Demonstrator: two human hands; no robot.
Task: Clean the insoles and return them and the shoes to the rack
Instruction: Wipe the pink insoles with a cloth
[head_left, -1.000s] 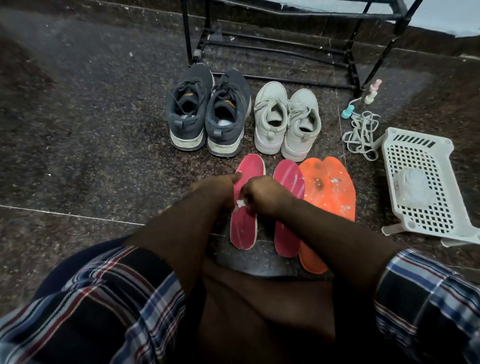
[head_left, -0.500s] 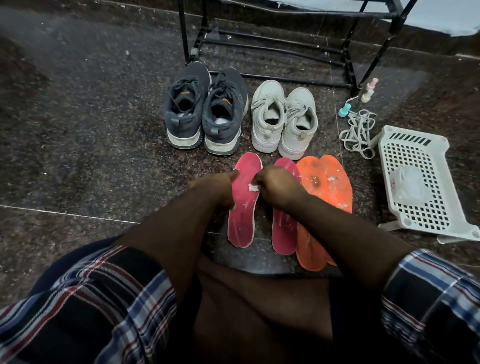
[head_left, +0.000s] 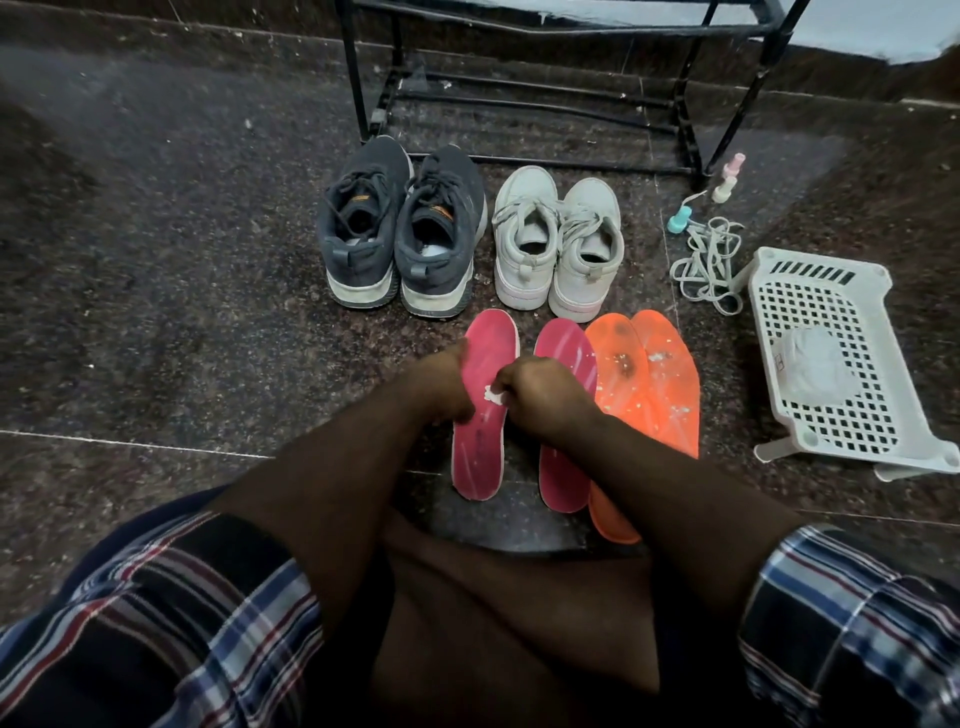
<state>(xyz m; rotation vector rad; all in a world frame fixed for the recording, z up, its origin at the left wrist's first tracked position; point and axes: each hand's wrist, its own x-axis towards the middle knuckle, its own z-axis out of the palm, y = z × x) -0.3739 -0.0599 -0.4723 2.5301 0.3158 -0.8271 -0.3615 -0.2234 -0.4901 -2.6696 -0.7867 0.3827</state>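
Right hand (head_left: 545, 397) curled tight, pinching a small white wad (head_left: 492, 396) against the left pink insole (head_left: 485, 410). Left hand (head_left: 441, 384) gripping that insole's left edge, thumb over the rim. Insole flat on the floor (head_left: 156, 286), long axis toward the dark shoes (head_left: 402, 228), toe end far. Since half a second ago, wad slightly nearer the heel.
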